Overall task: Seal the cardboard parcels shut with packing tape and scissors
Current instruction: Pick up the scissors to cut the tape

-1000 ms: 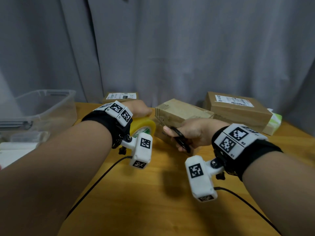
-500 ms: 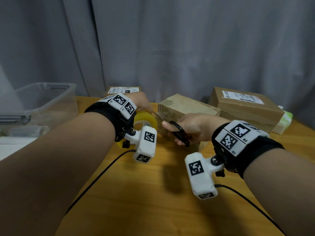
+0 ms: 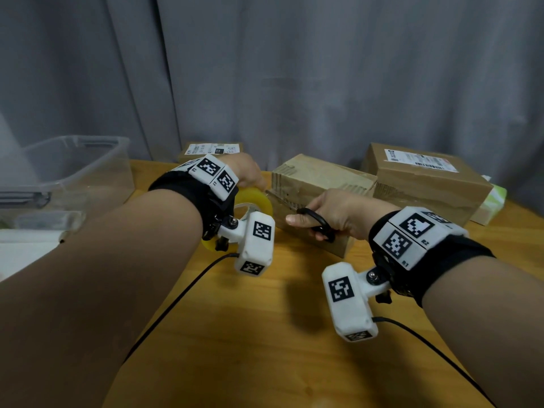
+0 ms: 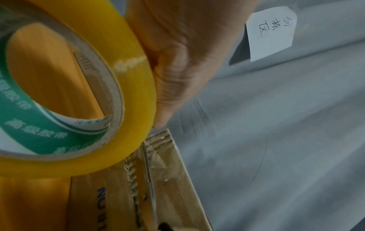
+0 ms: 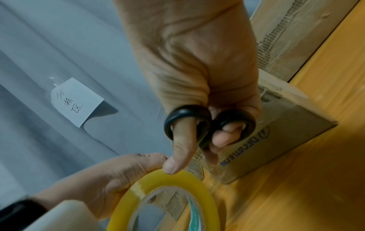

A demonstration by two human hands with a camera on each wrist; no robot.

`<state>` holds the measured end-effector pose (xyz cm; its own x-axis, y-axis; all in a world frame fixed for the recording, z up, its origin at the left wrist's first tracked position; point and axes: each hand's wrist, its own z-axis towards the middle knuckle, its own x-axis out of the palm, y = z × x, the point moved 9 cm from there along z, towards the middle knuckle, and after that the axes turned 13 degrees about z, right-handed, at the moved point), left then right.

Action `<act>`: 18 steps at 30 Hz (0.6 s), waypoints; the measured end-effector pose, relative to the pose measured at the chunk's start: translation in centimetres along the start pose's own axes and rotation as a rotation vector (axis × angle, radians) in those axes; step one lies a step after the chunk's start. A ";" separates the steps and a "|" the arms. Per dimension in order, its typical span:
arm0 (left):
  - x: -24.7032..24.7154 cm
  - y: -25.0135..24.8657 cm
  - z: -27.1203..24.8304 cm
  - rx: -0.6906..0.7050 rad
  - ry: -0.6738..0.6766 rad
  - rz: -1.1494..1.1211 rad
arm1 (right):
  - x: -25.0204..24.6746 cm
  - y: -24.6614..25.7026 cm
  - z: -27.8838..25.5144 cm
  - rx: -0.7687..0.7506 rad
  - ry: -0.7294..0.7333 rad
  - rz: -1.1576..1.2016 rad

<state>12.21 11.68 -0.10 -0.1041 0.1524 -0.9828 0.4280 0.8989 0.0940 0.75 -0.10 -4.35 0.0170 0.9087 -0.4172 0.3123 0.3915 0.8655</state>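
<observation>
- The worktop (image 3: pixel 265 334) carries three cardboard parcels along its far edge: a large labelled parcel (image 3: pixel 426 184) far right, the middle parcel (image 3: pixel 318 189) being worked on, and a small labelled parcel (image 3: pixel 212 149) far left behind the left wrist.
- A clear plastic tub (image 3: pixel 70 169) stands at the left edge; the grey curtain (image 3: pixel 294 69) behind bears a handwritten paper note (image 4: pixel 270 32).
- Over the last second both hands have drifted slightly right and nearer to the middle parcel, so roll and blades now meet at its near-left corner, where a second ago they hung just short of it.
- The left hand (image 3: pixel 250 172) grips the yellow tape roll (image 3: pixel 256 201) from above, fingers (image 4: pixel 177 78) curled over the rim, holding it just beside the parcel's corner.
- The right hand (image 3: pixel 332 213) holds the black-handled scissors (image 3: pixel 318 225), thumb through one loop and fingers (image 5: pixel 223 137) through the other, curled round them.
- In the left wrist view the scissor blades (image 4: pixel 151 192) lie along the parcel's edge, over clear tape already stuck across the corrugated corner.
- The loops sit nearly touching in the right wrist view, so the blades look closed or almost so; whether the strip is already severed I cannot tell.
- My reading: this is the cutting step on the middle parcel, with one strip laid and the roll about to come free.
- The two labelled parcels sit apart from both hands; whether they are sealed cannot be judged here.
</observation>
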 end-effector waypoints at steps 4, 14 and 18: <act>-0.1 -0.5 -0.6 0.013 0.004 0.046 | -0.3 0.2 -0.1 -0.024 -0.014 -0.029; -0.4 -0.4 -2.1 -0.017 -0.060 0.002 | -0.5 -0.3 -0.2 -0.003 -0.005 -0.082; -0.7 -0.5 -3.2 -0.006 -0.121 -0.072 | -0.3 -1.6 -0.2 0.056 0.062 -0.102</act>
<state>9.19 12.47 1.02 -0.0253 0.0369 -0.9990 0.4179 0.9082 0.0230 0.06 -0.98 -5.53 -0.0761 0.8726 -0.4825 0.3620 0.4750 0.8020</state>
